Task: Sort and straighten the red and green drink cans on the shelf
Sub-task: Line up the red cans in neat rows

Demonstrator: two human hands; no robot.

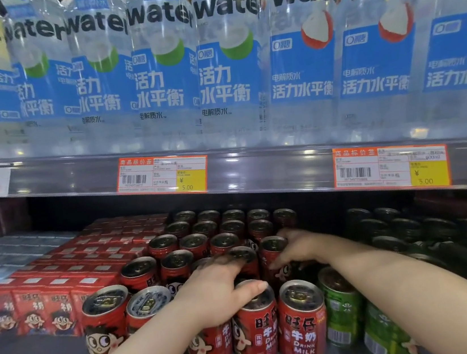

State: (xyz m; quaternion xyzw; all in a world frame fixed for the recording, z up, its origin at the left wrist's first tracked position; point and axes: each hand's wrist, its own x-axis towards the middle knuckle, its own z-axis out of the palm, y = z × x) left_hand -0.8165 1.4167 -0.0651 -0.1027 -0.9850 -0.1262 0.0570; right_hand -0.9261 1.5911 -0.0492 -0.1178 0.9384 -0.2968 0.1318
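Red front can (257, 329): left hand (216, 293) fingers curl over it; right hand (299, 245) grips rear can (276, 261).

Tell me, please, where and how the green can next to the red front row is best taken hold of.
Take the green can around its upper wall, just under the rim, coming from above and in front. It stands with its top mostly bare, while a red can crowds its left side and a second green can its right, so a side approach looks blocked.
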